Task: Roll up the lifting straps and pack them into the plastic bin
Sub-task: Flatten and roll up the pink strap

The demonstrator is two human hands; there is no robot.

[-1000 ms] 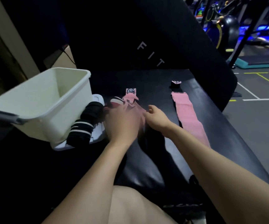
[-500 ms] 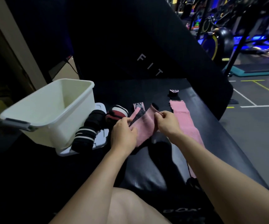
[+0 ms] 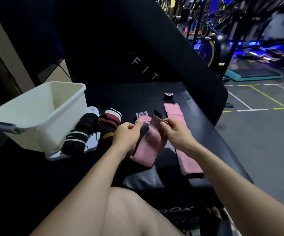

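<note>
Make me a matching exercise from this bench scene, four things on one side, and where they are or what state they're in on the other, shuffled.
Things:
1. plastic bin
2. held pink strap
3. second pink strap
4. black white-striped roll

States:
A. lying flat on the bench, untouched
B. pinched by both hands
C. nothing visible inside
D. rolled, resting on the white lid beside the bin

Pairs: 1-C, 2-B, 3-A, 4-D

Black padded bench (image 3: 197, 133) carries bin lid (image 3: 93, 111), flat pink strap (image 3: 173, 110), small black roll (image 3: 169, 96)
</note>
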